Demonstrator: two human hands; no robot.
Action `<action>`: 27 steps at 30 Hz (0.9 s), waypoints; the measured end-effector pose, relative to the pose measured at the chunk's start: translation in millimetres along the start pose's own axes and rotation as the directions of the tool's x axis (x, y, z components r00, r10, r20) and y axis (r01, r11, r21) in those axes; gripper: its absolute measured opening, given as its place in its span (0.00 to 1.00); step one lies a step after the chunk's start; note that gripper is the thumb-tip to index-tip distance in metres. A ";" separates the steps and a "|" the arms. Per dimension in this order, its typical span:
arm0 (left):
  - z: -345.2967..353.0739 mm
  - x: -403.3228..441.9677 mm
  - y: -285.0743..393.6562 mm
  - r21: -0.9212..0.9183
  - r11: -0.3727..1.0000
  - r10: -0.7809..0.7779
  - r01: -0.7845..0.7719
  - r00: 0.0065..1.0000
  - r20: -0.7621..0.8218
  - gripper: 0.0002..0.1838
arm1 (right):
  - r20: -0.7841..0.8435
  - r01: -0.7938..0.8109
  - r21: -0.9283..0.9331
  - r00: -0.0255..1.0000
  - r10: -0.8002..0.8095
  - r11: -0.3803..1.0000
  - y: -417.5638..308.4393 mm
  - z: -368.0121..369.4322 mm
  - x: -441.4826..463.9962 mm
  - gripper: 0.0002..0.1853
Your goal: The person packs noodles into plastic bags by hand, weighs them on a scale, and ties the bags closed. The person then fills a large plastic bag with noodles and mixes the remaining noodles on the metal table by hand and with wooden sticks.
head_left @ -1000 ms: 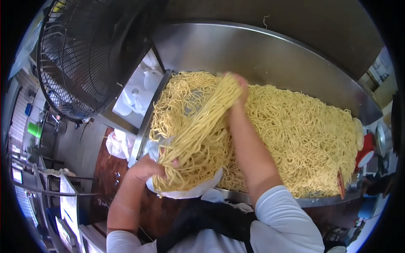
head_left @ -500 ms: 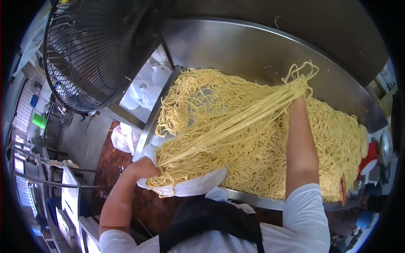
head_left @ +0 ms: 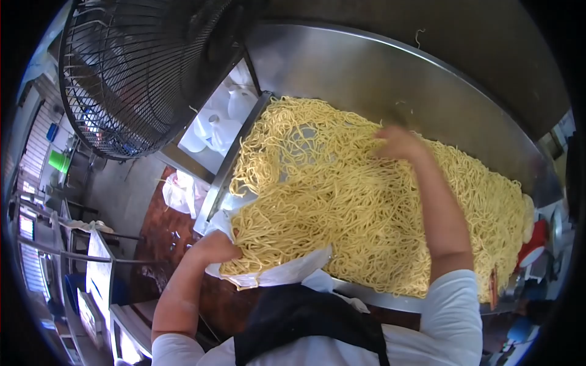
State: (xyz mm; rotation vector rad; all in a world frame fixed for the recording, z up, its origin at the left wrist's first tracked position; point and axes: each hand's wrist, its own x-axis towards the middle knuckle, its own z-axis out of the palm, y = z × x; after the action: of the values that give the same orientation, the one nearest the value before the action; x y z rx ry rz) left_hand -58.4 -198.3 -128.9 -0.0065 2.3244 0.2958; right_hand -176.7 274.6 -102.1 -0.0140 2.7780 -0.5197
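Right hand (head_left: 400, 144) has let go of the long yellow noodles (head_left: 366, 207), fingers apart over them; left hand (head_left: 217, 247) touches the white plastic bag (head_left: 278, 272), can't tell its grip.

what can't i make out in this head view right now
Left hand: in the head view, fingers partly hidden by noodles and white bag.
Right hand: head view, fingertips blurred.
Metal tray: head view, floor mostly covered by noodles.
Fan: head view, cut off by the top edge.
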 end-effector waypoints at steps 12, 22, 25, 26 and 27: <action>19.7 0.1 -27.1 -0.592 0.726 0.044 -0.351 0.882 -0.470 0.29 | 0.489 0.318 0.172 0.794 -0.361 0.932 -142.3 129.5 -16.5 0.46; -31.2 -69.2 88.9 -0.659 0.463 0.374 -0.593 0.804 -0.462 0.21 | -0.033 0.273 0.340 0.960 -0.279 0.900 -119.7 194.5 -89.6 0.30; -40.8 -100.3 126.2 -0.744 0.240 0.449 -0.624 0.751 -0.484 0.25 | -0.348 0.371 0.927 0.797 -0.493 -0.056 -198.9 131.4 -98.9 0.27; -42.0 -111.0 134.6 -0.698 0.095 0.441 -0.710 0.658 -0.610 0.25 | -0.318 0.410 0.910 0.788 -0.527 0.065 -213.3 131.9 -92.2 0.24; -43.9 -117.4 138.7 -0.627 -0.045 0.408 -0.778 0.558 -0.723 0.25 | -0.172 0.444 0.791 0.822 -0.543 0.422 -232.7 105.1 -104.2 0.23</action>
State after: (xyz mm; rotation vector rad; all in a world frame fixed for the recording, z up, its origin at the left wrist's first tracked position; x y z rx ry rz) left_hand -20.9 -82.8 13.2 0.4848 1.8498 2.3381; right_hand -56.5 27.4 -81.0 -0.6604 2.1009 -1.8441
